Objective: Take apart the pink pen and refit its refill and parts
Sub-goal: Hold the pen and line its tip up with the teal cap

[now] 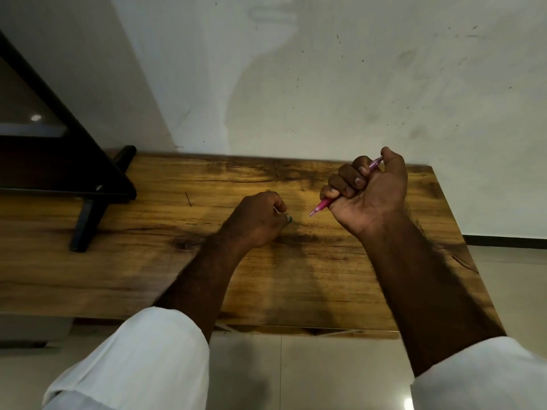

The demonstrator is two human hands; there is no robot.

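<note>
The pink pen [322, 205] is clenched in my right hand [368, 192], raised over the wooden table [148, 255]. Its metal tip points down and left, and its clicker end pokes out under my thumb at the top. My left hand [254, 221] rests on the tabletop just left of the pen tip, fingers curled. A small thin part [288, 218] shows at its fingertips, mostly hidden; what it is I cannot tell.
A black-framed stand [97, 184] with a slanted leg sits on the table's left end. A thin dark sliver [188, 199] lies on the wood near it. A white wall rises behind the table; tiled floor lies in front and to the right.
</note>
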